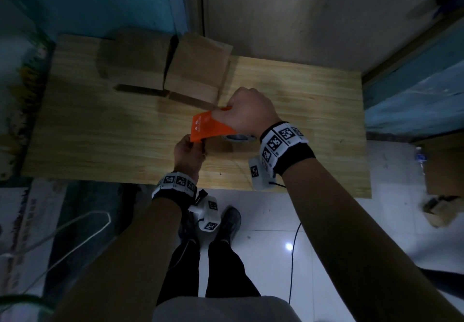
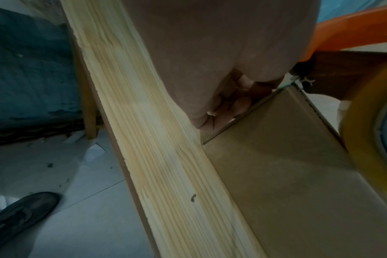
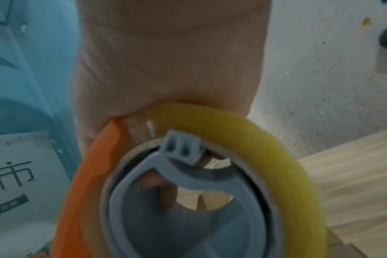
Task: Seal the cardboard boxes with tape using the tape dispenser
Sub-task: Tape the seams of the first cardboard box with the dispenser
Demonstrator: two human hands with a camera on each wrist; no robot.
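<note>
- The right hand (image 1: 247, 113), at the centre of the head view, has its fingers curled round the orange tape dispenser (image 1: 211, 127); in the right wrist view fingers (image 3: 159, 190) show through the grey hub inside the yellow tape roll (image 3: 254, 139).
- The left hand (image 1: 189, 153), just below and left of the dispenser, has its fingers curled at the dispenser's lower front edge. In the left wrist view the fingertips (image 2: 227, 111) sit at the edge of a cardboard box (image 2: 287, 174); whether they pinch the tape end or the box cannot be told.
- That box lies on the wooden table (image 1: 100, 133), under the dispenser, near the table's lower edge.
- Two more cardboard boxes (image 1: 160, 62) stand side by side at the upper left of the table, flaps open toward the viewer.
- Black shoes (image 1: 229, 223) stand on the white tiled floor (image 1: 326, 221) at lower centre.
</note>
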